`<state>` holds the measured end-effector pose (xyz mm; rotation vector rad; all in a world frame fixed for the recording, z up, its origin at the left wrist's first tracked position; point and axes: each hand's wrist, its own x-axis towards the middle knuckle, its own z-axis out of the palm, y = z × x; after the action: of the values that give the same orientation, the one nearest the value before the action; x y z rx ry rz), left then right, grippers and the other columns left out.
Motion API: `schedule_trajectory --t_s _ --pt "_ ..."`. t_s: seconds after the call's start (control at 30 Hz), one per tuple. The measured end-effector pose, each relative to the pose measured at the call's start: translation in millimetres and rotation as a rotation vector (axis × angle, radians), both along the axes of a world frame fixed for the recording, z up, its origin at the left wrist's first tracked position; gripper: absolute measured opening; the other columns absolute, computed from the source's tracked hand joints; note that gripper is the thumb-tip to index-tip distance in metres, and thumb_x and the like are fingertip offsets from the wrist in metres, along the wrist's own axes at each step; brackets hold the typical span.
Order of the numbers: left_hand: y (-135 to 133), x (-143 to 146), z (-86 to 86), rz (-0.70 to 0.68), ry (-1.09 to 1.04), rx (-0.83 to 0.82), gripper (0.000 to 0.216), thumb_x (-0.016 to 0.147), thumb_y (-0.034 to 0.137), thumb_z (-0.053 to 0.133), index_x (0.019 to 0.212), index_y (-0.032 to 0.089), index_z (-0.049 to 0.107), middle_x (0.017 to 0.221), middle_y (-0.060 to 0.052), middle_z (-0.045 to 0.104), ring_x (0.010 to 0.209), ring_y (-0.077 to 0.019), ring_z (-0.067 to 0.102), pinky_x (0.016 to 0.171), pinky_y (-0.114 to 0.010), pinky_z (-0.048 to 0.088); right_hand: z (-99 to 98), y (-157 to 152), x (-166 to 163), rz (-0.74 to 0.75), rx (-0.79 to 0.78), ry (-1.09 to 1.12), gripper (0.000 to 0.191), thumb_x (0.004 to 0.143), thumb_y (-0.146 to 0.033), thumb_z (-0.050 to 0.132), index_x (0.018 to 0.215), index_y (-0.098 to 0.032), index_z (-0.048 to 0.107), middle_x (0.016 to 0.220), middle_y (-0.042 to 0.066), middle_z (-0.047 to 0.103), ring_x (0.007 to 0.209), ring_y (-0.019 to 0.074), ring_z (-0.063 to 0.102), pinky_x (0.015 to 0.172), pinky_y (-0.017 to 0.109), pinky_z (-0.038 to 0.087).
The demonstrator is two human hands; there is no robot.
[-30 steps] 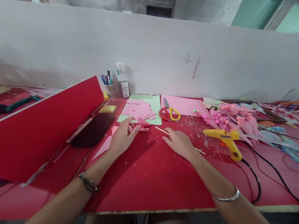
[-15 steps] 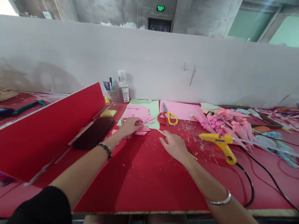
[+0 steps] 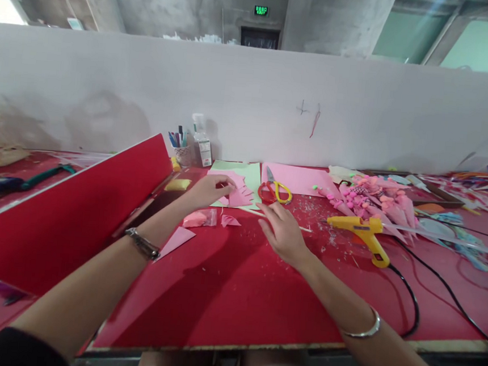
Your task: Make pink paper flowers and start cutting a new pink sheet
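Observation:
My left hand (image 3: 211, 189) reaches far across the red table (image 3: 234, 296), its fingertips on a pile of cut pink paper pieces (image 3: 239, 195) that lies on a pale green sheet (image 3: 253, 173). Nothing shows in its grasp. My right hand (image 3: 283, 232) lies palm down with fingers apart on a thin wooden stick (image 3: 305, 229). Between the hands sit a small folded pink piece (image 3: 229, 220) and a crumpled pink wad (image 3: 198, 219). A pink paper triangle (image 3: 178, 238) lies beside my left forearm.
Scissors with red and yellow handles (image 3: 275, 192) lie just beyond my right hand. A yellow glue gun (image 3: 367, 231) with a black cable (image 3: 410, 300) stands to the right, behind it pink paper cones (image 3: 374, 200). A tilted red panel (image 3: 66, 213), a pen cup (image 3: 181, 150) and a bottle (image 3: 201, 140) stand at the left.
My left hand moved farther out, from the folded pink pieces onto the paper pile. My right hand slid slightly forward along the stick. The view tilted up after the first frame.

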<state>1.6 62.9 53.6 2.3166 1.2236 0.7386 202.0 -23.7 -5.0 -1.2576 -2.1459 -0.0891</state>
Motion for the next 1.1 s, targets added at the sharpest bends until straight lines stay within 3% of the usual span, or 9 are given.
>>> schedule_trajectory --t_s 0.1,0.2,0.3,0.4,0.6,0.73,0.83,0.97,1.1 --pt "-23 6 -3.2 -0.099 -0.071 -0.151 0.021 0.074 0.032 0.048 0.077 0.015 0.060 0.068 0.001 0.059 0.061 -0.0107 0.052 0.057 -0.021 0.041 1.2 -4 -4 0.048 -0.010 -0.080 0.047 0.087 -0.041 0.032 0.125 -0.013 0.037 0.100 0.011 0.050 0.087 0.0218 0.048 0.077 0.032 0.039" --pt "-40 8 -11.5 -0.121 -0.137 -0.273 0.020 0.077 0.031 0.047 0.077 0.016 0.059 0.062 0.003 0.053 0.054 -0.0083 0.047 0.052 -0.019 0.038 -0.7 -6 -7 0.149 -0.047 -0.092 0.039 0.087 -0.041 0.033 0.110 -0.013 0.048 0.093 0.009 0.050 0.080 0.0199 0.048 0.072 0.031 0.038" --pt "-48 9 -17.6 -0.147 -0.191 -0.262 0.020 0.078 0.031 0.047 0.078 0.016 0.059 0.066 0.002 0.055 0.057 -0.0086 0.046 0.054 -0.020 0.038 -5.5 -4 -8 0.239 -0.108 0.020 0.026 0.089 -0.032 0.032 0.084 -0.015 0.052 0.082 0.006 0.049 0.073 0.0160 0.046 0.067 0.027 0.038" --pt "-54 10 -20.7 -0.167 -0.217 -0.204 0.022 0.079 0.033 0.046 0.078 0.016 0.060 0.072 0.000 0.057 0.066 -0.0110 0.049 0.061 -0.022 0.039 -9.6 -2 -10 0.305 -0.140 0.162 0.020 0.088 -0.026 0.037 0.073 -0.017 0.047 0.076 0.003 0.045 0.069 0.0132 0.045 0.063 0.024 0.037" --pt "-62 9 -32.3 -0.011 -0.348 -0.151 0.021 0.076 0.037 0.050 0.079 0.017 0.056 0.073 0.001 0.055 0.067 -0.0117 0.049 0.063 -0.022 0.040 -6.7 -2 -8 0.310 -0.109 0.312 0.012 0.086 -0.020 0.042 0.082 -0.017 0.053 0.076 0.002 0.047 0.072 0.0129 0.047 0.065 0.023 0.037" --pt "-64 8 -51.5 0.102 -0.478 -0.503 0.046 0.079 0.054 0.032 0.069 0.014 0.053 0.061 -0.001 0.053 0.055 -0.0119 0.050 0.054 -0.024 0.042 -3.4 -4 -6 0.291 -0.077 0.357 0.014 0.086 -0.021 0.043 0.090 -0.018 0.056 0.079 0.003 0.047 0.074 0.0129 0.047 0.067 0.024 0.038" --pt "-67 8 -60.6 -0.056 -0.548 -0.753 0.046 0.077 0.053 0.035 0.066 0.013 0.053 0.063 -0.004 0.056 0.057 -0.0129 0.053 0.058 -0.027 0.045 -4.1 -3 -6 0.318 -0.110 0.328 0.016 0.086 -0.022 0.042 0.086 -0.017 0.057 0.080 0.003 0.045 0.074 0.0124 0.047 0.067 0.023 0.038" --pt "-73 8 -56.6 -0.184 -0.598 -0.678 0.014 0.069 0.027 0.053 0.073 0.015 0.057 0.073 -0.001 0.060 0.071 -0.0142 0.056 0.074 -0.029 0.043 -5.8 -3 -7 0.353 -0.165 0.292 0.017 0.087 -0.022 0.040 0.088 -0.018 0.056 0.083 0.003 0.045 0.077 0.0126 0.048 0.070 0.024 0.039" --pt "-78 8 -50.6 -0.246 -0.504 -0.650 0.017 0.068 0.024 0.054 0.081 0.015 0.059 0.075 -0.002 0.062 0.073 -0.0155 0.057 0.074 -0.029 0.043 -6.6 -3 -8 0.353 -0.201 0.289 0.014 0.086 -0.019 0.040 0.086 -0.017 0.053 0.083 0.002 0.046 0.076 0.0123 0.048 0.068 0.023 0.038"
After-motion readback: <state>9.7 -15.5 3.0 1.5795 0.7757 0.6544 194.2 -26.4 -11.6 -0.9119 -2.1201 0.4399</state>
